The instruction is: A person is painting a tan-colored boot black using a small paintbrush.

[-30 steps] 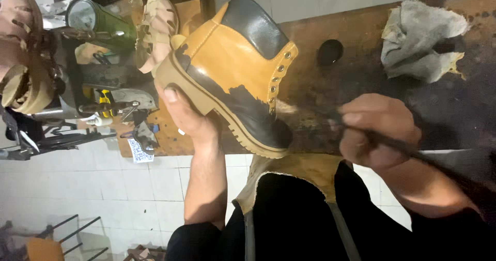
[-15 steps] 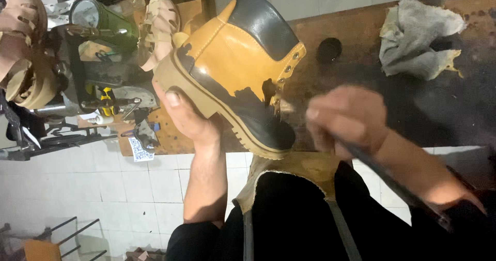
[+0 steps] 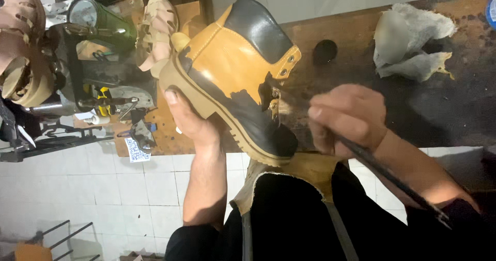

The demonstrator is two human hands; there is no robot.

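Note:
A tan lace-up boot [image 3: 227,64] with a black collar and a partly blackened toe and side lies tilted above my lap. My left hand [image 3: 194,121] grips it from below by its pale lugged sole. My right hand [image 3: 343,119] holds a long thin dark brush [image 3: 392,175], its handle running back over my wrist. The bristle end is at the boot's lace area next to the black patch, blurred. A leather apron [image 3: 305,168] covers my lap under the boot.
A stained wooden workbench [image 3: 361,39] holds a crumpled white rag [image 3: 413,41] and a small round black lid [image 3: 325,51]. To the left are beige sandals [image 3: 160,28], a green jar [image 3: 103,20], tools and a metal stand [image 3: 67,85]. White tiled floor lies below.
My right hand has moved left, bringing the brush from beside the boot up to its lace area. My left hand has tipped the boot slightly.

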